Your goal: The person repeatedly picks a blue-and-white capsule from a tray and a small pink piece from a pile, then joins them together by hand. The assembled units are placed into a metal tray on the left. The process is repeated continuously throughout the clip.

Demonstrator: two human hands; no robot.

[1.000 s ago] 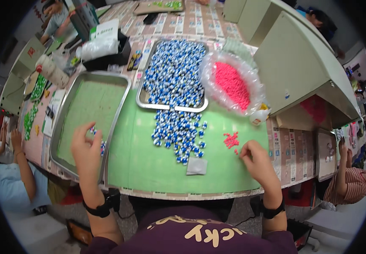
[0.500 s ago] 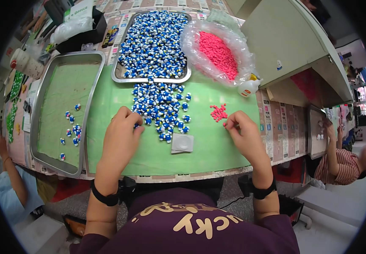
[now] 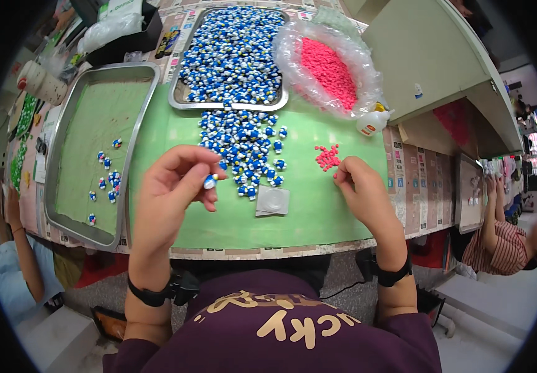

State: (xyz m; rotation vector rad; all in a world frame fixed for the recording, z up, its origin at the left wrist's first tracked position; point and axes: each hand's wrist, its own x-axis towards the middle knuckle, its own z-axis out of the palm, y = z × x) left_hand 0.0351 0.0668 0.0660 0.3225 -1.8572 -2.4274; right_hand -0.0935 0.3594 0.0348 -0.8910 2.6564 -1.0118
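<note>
My left hand point(image 3: 170, 194) is raised above the green mat, pinching a small blue-and-white figurine point(image 3: 210, 181) between thumb and fingertips. Just beyond it spreads a loose heap of similar figurines point(image 3: 243, 146), running back to a full metal tray point(image 3: 284, 93). On the right, my right hand point(image 3: 368, 194) rests low over the mat, its thumb and index finger closed on a tiny pink piece point(image 3: 335, 176). Beside those fingertips lies a small cluster of pink pieces point(image 3: 327, 156). A grey square pad point(image 3: 273, 200) with a round mark sits between my hands.
At the left, a metal tray point(image 3: 133, 133) with a green lining holds several figurines with pink bits. A clear plastic bag point(image 3: 290, 59) of pink pieces and a white bottle point(image 3: 373, 122) stand at the back right, near a grey cabinet point(image 3: 430, 59). Other people sit on both sides.
My left hand has lifted off the edge of the heap toward me, and the figurine in its fingers now shows. My right hand keeps its pinch beside the pink cluster. The view has shifted slightly.
</note>
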